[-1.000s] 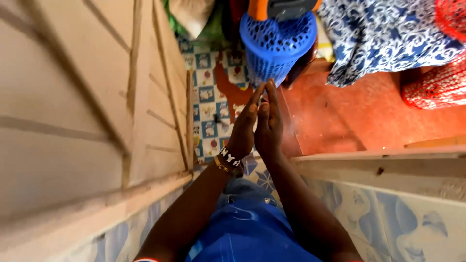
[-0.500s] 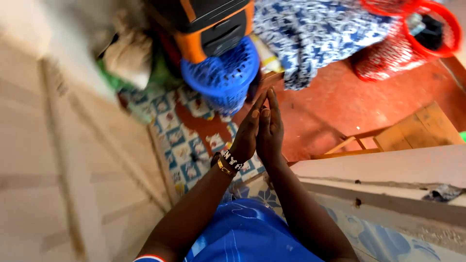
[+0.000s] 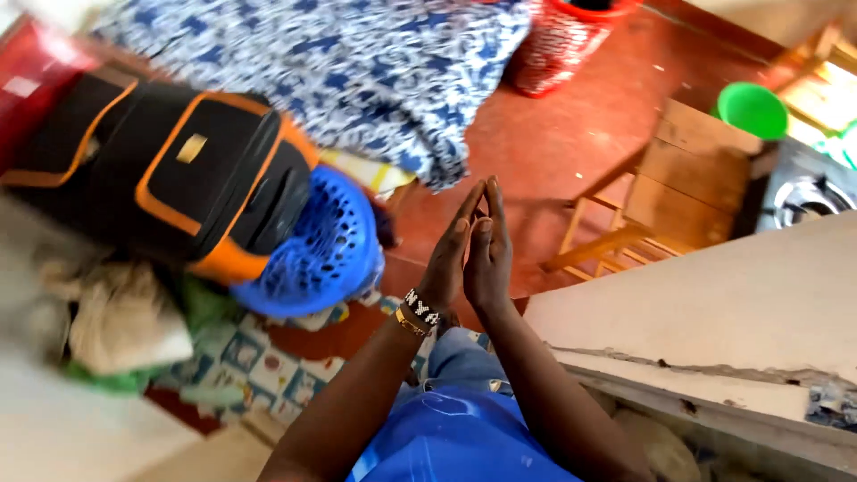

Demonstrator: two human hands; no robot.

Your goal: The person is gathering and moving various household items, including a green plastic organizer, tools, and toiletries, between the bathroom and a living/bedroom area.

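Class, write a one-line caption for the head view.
Left hand and right hand pressed palm to palm above a blue basket.

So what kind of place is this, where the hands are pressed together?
Probably a room in a home: a black and orange suitcase sits on a blue plastic basket, a wooden stool stands on the red floor, and a gas stove is nearby.

Left hand [image 3: 449, 261] and right hand [image 3: 488, 259] pressed palm to palm, fingers upward.

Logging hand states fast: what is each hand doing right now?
Left hand: open and flat, holding nothing, palm against the right hand.
Right hand: open and flat, holding nothing, pressed to the left hand.
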